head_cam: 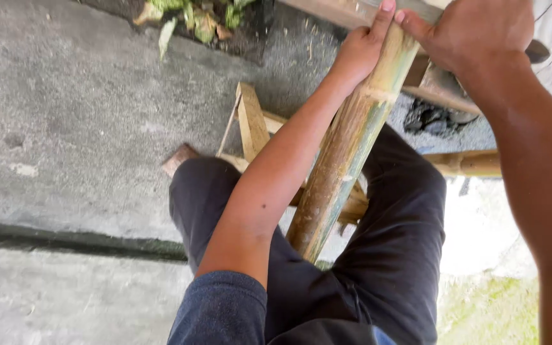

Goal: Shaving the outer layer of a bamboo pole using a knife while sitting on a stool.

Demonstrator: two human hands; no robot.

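Head view: bamboo pole (346, 150) runs diagonally from between the person's knees up to the top edge of frame, green-brown, one pale node ring near the upper end. Left hand (360, 51) sits on the pole's left side near the top, fingers (383, 16) stretched along it and pressed against the surface, not wrapped around. Right hand (474, 32) is at the pole's upper right, thumb touching the pole next to the left fingertips; the rest of its fingers are curled over, and I cannot tell what they grip. Dark trousers (397, 255) flank the pole on both sides. Wooden frame (253, 124) of pale slats lies on the concrete floor (71, 115) under the legs. Second bamboo piece (464, 163) lies behind the right knee. Green leaf scraps (193, 16) sit near the top edge.
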